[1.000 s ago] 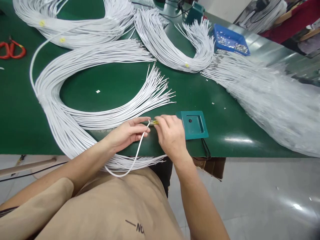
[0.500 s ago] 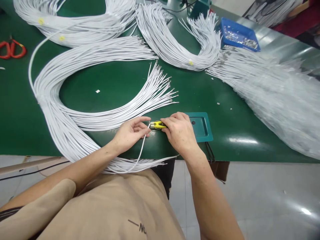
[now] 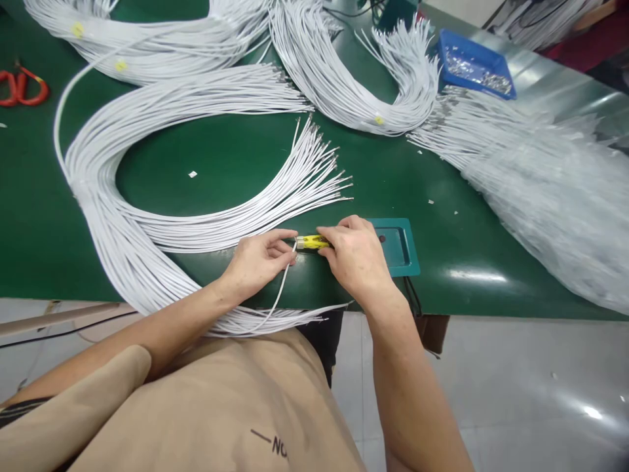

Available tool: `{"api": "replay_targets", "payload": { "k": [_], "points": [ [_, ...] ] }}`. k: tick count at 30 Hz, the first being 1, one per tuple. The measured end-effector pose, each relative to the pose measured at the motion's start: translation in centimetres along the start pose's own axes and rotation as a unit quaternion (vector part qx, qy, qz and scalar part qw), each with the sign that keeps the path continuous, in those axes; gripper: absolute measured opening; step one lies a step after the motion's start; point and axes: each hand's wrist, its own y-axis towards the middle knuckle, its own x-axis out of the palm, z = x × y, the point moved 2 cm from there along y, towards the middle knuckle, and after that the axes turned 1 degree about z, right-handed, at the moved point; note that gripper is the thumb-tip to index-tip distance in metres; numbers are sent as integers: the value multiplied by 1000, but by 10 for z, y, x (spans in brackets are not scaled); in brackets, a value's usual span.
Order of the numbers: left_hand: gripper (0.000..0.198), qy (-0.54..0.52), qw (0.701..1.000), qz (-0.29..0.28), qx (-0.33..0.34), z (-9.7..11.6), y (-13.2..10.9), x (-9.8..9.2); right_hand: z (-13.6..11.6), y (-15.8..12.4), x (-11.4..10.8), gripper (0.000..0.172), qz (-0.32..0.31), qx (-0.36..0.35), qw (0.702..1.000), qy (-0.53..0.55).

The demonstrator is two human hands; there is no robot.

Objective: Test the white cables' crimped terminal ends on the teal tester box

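My left hand (image 3: pixel 260 262) pinches a single white cable (image 3: pixel 280 295) near its end, between thumb and fingers. The cable curves down toward the bundle at the table's front edge. My right hand (image 3: pixel 354 252) is closed on a yellow hand tool (image 3: pixel 313 242) with a metal tip; its exact kind is unclear. That tip meets or nearly meets the cable end by my left fingertips. Just beyond my right hand lies a shallow teal tray (image 3: pixel 405 246), partly covered by the hand. A large bundle of white cables (image 3: pixel 93 177) loops around to the left.
More white cable bundles (image 3: pixel 354 108) lie at the back. Red-handled cutters (image 3: pixel 32 92) rest at the far left. A blue tray (image 3: pixel 476 62) holds small metal parts. Cables in clear plastic (image 3: pixel 555 190) spread across the right. Another person's red sleeve (image 3: pixel 580 42) shows at top right.
Both hands stay at nearly the same spot with the cable and the yellow tool. The tool looks slightly turned in my right hand, and the whole view has shifted a little.
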Motion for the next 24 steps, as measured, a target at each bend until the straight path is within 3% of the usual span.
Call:
{"api": "replay_targets", "payload": {
  "k": [3,8,12,15,20,24],
  "points": [
    [43,-35,999,-8,-34,5,-1,-1,-7,-8,-6,37,68,20,996,51],
    [47,-77,996,-16,-50,9,-3,-5,-36,-29,-1,22,143,45,983,110],
    [59,-86,996,-14,-31,12,-7,-12,-76,-47,18,23,108,-56,984,129],
    [53,-81,996,-26,-20,19,-13,-18,-101,-56,31,19,82,-122,983,107],
    [41,-84,996,-30,-24,29,-24,-25,-118,-61,43,17,44,-130,990,33],
    [31,-38,999,-22,-26,32,-31,-27,-126,-68,41,16,7,-114,993,41]
  ]
}}
